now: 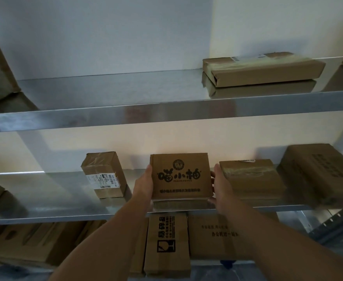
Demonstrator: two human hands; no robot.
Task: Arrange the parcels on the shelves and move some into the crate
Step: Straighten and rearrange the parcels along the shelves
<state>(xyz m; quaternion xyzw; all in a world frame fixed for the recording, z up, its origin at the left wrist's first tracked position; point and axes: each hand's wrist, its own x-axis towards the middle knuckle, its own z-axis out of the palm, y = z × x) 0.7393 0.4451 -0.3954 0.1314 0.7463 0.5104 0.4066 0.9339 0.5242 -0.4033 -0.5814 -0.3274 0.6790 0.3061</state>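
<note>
Gripping the printed parcel (180,176) by its opposite side edges, my left hand (144,185) and right hand (222,189) hold where I judge this light, stiff cardboard least likely to crush.

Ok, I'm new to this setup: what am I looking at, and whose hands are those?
There is one picture, from a wide-angle camera worn on a person's head, facing metal shelving. No machine: the left hand and right hand are that person's own, bare. Together they grip the printed parcel by its two sides, at the front of the middle shelf. On that shelf a small labelled parcel stands to its left and a taped parcel lies to its right. The upper shelf bears a flat parcel. More boxes sit on the shelf below. No crate is in view.
</note>
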